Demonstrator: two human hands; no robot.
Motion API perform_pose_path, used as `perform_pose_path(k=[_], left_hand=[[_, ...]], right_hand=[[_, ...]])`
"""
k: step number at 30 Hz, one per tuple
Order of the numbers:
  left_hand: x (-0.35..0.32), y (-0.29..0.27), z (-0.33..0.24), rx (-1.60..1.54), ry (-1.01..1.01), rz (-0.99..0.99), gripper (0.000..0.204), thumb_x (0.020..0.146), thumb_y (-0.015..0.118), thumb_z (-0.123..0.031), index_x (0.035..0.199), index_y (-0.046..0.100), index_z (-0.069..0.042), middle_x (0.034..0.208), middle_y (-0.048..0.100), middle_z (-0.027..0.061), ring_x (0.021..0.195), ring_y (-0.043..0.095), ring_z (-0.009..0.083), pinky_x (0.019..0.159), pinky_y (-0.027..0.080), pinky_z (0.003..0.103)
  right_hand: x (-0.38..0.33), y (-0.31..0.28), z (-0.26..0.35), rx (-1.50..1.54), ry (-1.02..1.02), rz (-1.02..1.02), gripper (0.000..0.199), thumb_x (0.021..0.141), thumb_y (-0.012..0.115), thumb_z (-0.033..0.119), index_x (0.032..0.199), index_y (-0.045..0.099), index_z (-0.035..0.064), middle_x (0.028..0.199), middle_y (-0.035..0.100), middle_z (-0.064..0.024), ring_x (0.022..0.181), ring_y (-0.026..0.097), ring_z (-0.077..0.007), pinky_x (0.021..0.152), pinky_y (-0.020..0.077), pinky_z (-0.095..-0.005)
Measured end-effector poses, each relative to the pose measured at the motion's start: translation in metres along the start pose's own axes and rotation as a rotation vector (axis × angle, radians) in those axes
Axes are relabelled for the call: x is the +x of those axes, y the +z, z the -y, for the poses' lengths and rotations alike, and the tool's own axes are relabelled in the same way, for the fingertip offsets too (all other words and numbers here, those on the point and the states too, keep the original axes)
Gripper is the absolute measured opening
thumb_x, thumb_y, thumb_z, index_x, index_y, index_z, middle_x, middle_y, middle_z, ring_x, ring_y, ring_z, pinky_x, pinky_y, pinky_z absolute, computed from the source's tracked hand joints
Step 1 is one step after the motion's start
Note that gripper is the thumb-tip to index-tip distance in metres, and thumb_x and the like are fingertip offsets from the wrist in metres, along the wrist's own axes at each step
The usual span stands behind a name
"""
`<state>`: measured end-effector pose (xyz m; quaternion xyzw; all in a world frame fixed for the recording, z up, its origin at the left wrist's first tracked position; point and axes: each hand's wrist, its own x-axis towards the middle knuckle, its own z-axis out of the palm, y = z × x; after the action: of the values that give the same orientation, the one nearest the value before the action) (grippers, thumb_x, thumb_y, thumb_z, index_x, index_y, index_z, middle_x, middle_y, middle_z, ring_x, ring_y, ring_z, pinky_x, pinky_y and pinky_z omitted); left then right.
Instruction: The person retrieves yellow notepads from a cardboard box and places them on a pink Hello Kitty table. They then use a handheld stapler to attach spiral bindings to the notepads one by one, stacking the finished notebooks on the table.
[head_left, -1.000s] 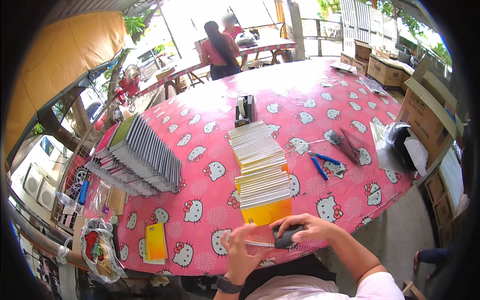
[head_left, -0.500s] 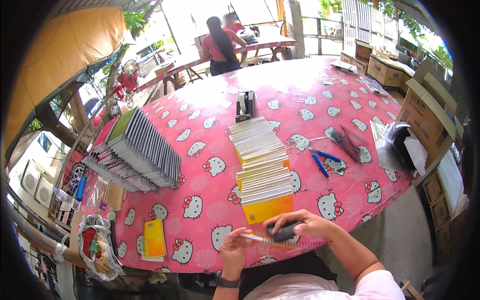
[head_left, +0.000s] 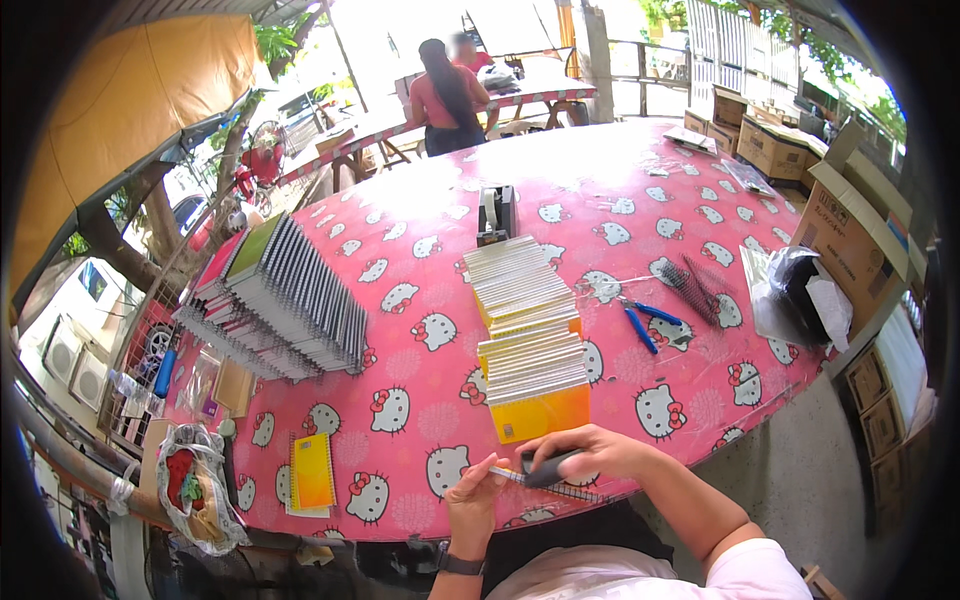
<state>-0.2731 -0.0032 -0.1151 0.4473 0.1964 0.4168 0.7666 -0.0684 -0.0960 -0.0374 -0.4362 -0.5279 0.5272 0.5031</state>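
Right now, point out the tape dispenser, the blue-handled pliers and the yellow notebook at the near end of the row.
tape dispenser (head_left: 495,214), head view, on its dark body.
blue-handled pliers (head_left: 641,325), head view, on one blue handle.
yellow notebook (head_left: 541,414), head view, on its yellow cover.

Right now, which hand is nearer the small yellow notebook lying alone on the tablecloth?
Left. The left hand is at the table's near edge, right of the small yellow notebook. The right hand, gripping a dark tool, is farther right.
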Motion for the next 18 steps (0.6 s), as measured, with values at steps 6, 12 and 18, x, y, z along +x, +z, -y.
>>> perform_pose_path(k=[6, 12, 18], left_hand=[[0.000, 0.005, -0.002, 0.059, 0.024, 0.026, 0.031, 0.085, 0.056, 0.011, 0.114, 0.063, 0.001, 0.106, 0.066, 0.0136, 0.097, 0.061, 0.0178, 0.088, 0.049, 0.028], [0.000, 0.000, -0.011, 0.130, -0.076, 0.081, 0.023, 0.088, 0.061, -0.001, 0.111, 0.065, 0.000, 0.099, 0.066, 0.0055, 0.092, 0.059, 0.0101, 0.081, 0.047, 0.022], [0.005, 0.012, -0.017, 0.163, -0.150, 0.145, 0.020, 0.090, 0.062, -0.008, 0.108, 0.065, -0.001, 0.096, 0.065, 0.0008, 0.089, 0.057, 0.0064, 0.077, 0.046, 0.020]], right_hand=[[-0.001, 0.003, -0.005, -0.198, 0.158, -0.048, 0.045, 0.082, 0.068, 0.041, 0.109, 0.064, 0.0050, 0.110, 0.062, -0.0096, 0.101, 0.057, -0.0172, 0.085, 0.0441, -0.0304], [-0.028, -0.010, -0.002, -0.215, -0.089, -0.316, 0.049, 0.074, 0.075, 0.041, 0.103, 0.065, 0.0029, 0.126, 0.054, -0.0231, 0.119, 0.051, -0.0329, 0.100, 0.0372, -0.0374], [-0.072, -0.053, -0.023, -1.406, 0.108, -0.920, 0.052, 0.068, 0.077, 0.038, 0.104, 0.064, 0.0037, 0.128, 0.052, -0.0210, 0.120, 0.045, -0.0356, 0.099, 0.0368, -0.0424]])
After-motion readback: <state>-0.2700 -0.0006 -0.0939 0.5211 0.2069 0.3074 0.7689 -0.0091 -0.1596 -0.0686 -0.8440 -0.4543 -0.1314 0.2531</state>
